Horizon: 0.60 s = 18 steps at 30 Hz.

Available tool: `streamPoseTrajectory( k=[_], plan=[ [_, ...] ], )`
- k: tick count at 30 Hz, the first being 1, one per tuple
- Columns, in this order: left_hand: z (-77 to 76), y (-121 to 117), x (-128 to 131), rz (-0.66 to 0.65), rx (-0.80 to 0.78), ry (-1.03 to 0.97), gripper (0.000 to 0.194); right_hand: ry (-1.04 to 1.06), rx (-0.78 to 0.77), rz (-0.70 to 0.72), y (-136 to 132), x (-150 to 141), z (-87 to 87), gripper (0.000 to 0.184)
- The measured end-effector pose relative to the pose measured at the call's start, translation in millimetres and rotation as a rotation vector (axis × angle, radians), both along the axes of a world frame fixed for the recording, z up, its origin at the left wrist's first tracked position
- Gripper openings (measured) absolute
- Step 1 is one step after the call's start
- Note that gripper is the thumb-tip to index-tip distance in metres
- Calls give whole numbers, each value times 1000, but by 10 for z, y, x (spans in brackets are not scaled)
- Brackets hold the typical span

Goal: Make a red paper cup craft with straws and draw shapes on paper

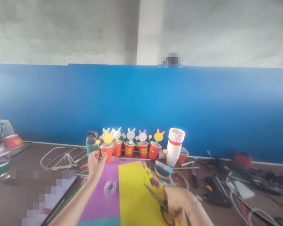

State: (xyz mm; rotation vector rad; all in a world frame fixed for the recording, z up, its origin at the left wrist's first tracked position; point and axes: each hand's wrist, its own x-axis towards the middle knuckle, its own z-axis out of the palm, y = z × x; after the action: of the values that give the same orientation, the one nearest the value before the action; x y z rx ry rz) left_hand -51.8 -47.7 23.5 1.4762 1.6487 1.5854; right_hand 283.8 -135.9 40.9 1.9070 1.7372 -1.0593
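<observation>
Your scissors (153, 192) lie slantwise over the right part of the yellow sheet (132, 194), blades pointing up and to the left, dark handles toward you. Your right hand (176, 201) is closed around these handles; its fingers are blurred. Your left hand (96, 164) is at the front left red cup (109, 153), with its thumb overlapping the cup's lower left side. Its fingers are partly curled, leaving a small gap to the thumb; you cannot tell whether it grips the cup. This cup stands upright and bears a yellow paper figure (108, 138).

The yellow sheet has cut-out holes near its upper right edge and overlaps a purple sheet (94, 201), on which a clear tape roll (105, 189) lies flat. A teal sheet (96, 221) shows at the near edge.

Behind the sheets, further red cups (129, 150) stand in a row, carrying paper figures with pointed ears. To their right rises a stack of white cups (173, 153); to their left stands a green bottle (90, 145). Loose white cables (69, 160) lie farther left on the brown desk (33, 153), and a blue partition (132, 94) closes the rear.
</observation>
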Motion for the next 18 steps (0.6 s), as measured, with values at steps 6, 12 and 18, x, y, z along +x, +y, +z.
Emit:
streamPoseTrajectory(
  k=[6,12,18],
  plan=[
    [-84,-316,550,-370,-21,292,42,22,363,-2,-65,-47,199,12],
    [-59,-624,899,-567,-357,949,78,134,815,79,-47,-300,167,32],
    [0,-758,903,-567,-356,1038,77,85,842,140,-91,-333,132,29]
  ],
)
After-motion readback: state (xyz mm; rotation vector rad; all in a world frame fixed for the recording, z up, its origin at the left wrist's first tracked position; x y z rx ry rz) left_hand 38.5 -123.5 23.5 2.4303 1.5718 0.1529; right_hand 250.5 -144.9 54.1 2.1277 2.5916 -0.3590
